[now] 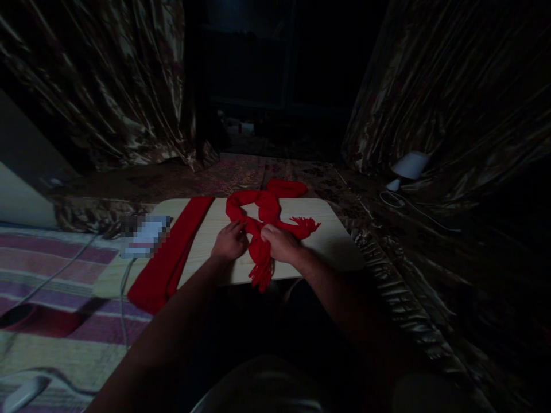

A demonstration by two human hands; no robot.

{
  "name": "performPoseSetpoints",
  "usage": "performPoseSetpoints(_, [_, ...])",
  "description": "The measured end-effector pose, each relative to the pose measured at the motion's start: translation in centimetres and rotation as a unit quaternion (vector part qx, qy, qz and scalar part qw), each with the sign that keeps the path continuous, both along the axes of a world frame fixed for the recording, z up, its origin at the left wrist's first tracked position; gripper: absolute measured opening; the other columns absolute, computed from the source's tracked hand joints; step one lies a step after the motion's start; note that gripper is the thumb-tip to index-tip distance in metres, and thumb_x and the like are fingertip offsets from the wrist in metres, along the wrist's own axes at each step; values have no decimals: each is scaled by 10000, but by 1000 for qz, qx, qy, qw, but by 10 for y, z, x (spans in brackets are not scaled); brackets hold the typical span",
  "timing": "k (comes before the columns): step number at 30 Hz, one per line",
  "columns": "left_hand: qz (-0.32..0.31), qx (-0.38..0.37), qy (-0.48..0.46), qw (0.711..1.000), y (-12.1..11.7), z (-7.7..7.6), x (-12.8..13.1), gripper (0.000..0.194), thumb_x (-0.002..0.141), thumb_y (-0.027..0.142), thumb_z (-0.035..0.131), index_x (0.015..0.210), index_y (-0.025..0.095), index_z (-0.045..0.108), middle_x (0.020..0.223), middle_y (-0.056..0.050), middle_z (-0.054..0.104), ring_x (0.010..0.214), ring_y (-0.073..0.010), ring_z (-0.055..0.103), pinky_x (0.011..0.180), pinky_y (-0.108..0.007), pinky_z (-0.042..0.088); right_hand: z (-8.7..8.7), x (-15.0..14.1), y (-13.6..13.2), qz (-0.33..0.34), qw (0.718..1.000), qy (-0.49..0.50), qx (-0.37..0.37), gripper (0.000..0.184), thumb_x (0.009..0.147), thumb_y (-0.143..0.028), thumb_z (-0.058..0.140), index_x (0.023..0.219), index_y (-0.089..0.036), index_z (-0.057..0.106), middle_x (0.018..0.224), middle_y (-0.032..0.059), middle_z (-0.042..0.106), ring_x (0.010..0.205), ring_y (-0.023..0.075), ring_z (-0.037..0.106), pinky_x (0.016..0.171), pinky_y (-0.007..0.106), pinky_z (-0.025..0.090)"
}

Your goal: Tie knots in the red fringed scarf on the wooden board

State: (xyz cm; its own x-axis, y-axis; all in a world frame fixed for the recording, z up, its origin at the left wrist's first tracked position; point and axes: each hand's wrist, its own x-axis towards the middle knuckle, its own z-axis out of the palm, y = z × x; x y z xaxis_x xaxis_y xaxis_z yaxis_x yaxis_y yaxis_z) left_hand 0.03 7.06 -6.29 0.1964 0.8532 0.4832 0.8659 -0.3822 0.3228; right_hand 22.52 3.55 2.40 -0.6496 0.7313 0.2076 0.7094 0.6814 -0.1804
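Observation:
A red knitted scarf (262,209) with tassels lies looped and crossed on a low light wooden table (331,238). My left hand (229,242) rests on the table with its fingers closed on the scarf's left strand. My right hand (279,244) is closed on the crossing part, just above the tasselled end (261,275) that hangs over the near edge. The other tasselled end (306,225) spreads to the right of my right hand. A second, folded red cloth (170,258) lies along the table's left side.
A blurred flat object (144,235) sits at the table's left edge, with a cable (123,298) running down from it. Patterned curtains hang left and right. A white lamp (408,167) and cord lie on the floor at right. A striped rug (47,287) covers the left floor.

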Motion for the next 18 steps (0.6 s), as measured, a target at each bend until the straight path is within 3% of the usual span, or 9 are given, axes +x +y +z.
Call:
performPoseSetpoints(4, [8,-17,4,1000,0,0,0,548,858,325,509,1383,175,558,1421,-130,566,1334,-296,499,1132,-474,397,0,4,-1,-50,999,2,-1,114,891,-202,545,981,-188,614,1024,54,641,850,167,578,708,261,388])
performPoseSetpoints(7, [15,-28,7,999,0,1,0,550,868,359,508,1390,193,554,1424,-112,568,1337,-292,497,1137,-469,388,-1,7,0,-7,998,-51,-44,113,852,-252,621,943,-196,656,1056,58,664,919,182,608,725,255,395])
performPoseSetpoints(10, [24,-35,8,999,-2,4,2,540,903,371,454,1389,160,564,1434,-129,558,1334,-285,505,1141,-449,383,4,9,1,31,989,-112,-96,126,764,-164,670,879,-213,686,1020,39,690,914,188,627,703,255,391])
performPoseSetpoints(15, [35,-43,-5,998,-4,10,5,526,937,419,409,1350,158,606,1411,-122,582,1323,-284,519,1147,-436,380,19,1,1,-16,996,-77,-46,184,848,-92,549,892,-187,700,996,67,704,898,183,632,727,266,399])
performPoseSetpoints(18, [35,-44,-15,998,-4,10,5,514,937,412,406,1339,170,614,1404,-110,591,1326,-276,518,1150,-432,380,17,-8,1,-8,998,-47,-32,231,866,-89,522,949,-191,711,1041,66,706,940,180,631,784,263,417])
